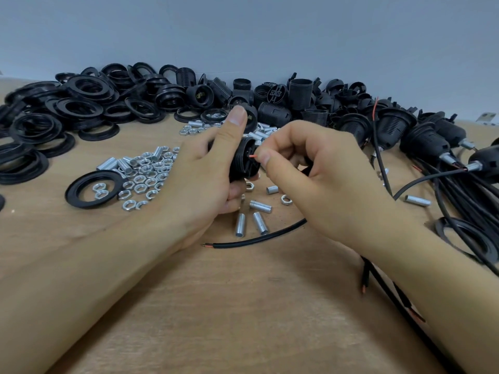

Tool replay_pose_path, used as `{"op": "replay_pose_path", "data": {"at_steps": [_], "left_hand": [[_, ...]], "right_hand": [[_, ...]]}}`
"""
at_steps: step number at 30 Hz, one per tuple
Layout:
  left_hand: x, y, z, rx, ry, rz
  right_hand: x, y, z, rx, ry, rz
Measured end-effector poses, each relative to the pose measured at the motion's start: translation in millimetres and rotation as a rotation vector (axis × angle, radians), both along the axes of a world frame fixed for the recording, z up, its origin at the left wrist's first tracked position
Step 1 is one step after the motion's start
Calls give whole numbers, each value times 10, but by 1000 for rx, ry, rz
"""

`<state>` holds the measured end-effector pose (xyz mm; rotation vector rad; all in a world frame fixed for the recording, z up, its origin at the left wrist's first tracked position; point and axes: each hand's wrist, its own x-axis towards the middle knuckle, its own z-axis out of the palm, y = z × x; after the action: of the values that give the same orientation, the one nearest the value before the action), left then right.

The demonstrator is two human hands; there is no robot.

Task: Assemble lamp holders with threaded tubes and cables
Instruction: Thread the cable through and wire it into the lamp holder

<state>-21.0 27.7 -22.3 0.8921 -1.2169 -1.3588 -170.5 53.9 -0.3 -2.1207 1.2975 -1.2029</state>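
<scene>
- So this looks like the wiring step: the left hand (208,168) has its fingers wrapped around a black lamp holder body (244,163), thumb sticking up over the top, holding it just above the surface (243,306).
- The right hand (318,174) is right beside the holder, fingers curled in, thumb and forefinger pinching a thin red wire end (253,156) that pokes at the holder's open face.
- Can't tell whether the wire is already seated in a terminal or just touching the rim; too small to see.
- A black cable (259,238) trails on the surface below the holder, toward the camera, its stripped tip lying free.
- Loose threaded tubes (260,223) sit just below the holder, with a heap of hex nuts (145,171) to its left.
- Finished holders with cables (426,141) are stacked off to the holder's right, spare black rings (81,103) far left.
- My guess for the next move: feed that red end straight into its slot without bending it, keeping the holder steady. Fiddly, so small careful pushes.
</scene>
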Motion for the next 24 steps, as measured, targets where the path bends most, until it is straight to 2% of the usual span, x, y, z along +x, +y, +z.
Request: {"op": "replay_pose_path", "data": {"at_steps": [5, 10, 14, 24], "left_hand": [[19, -14, -2, 9, -11, -1], [6, -16, -23, 2, -56, 15], [5, -15, -41, 16, -96, 12], [19, -2, -4, 46, -46, 11]], "right_hand": [[31, 15, -32, -167, 78, -15], [40, 8, -45, -207, 134, -42], [37, 1, -33, -315, 287, -75], [-6, -17, -27, -176, 119, 8]]}}
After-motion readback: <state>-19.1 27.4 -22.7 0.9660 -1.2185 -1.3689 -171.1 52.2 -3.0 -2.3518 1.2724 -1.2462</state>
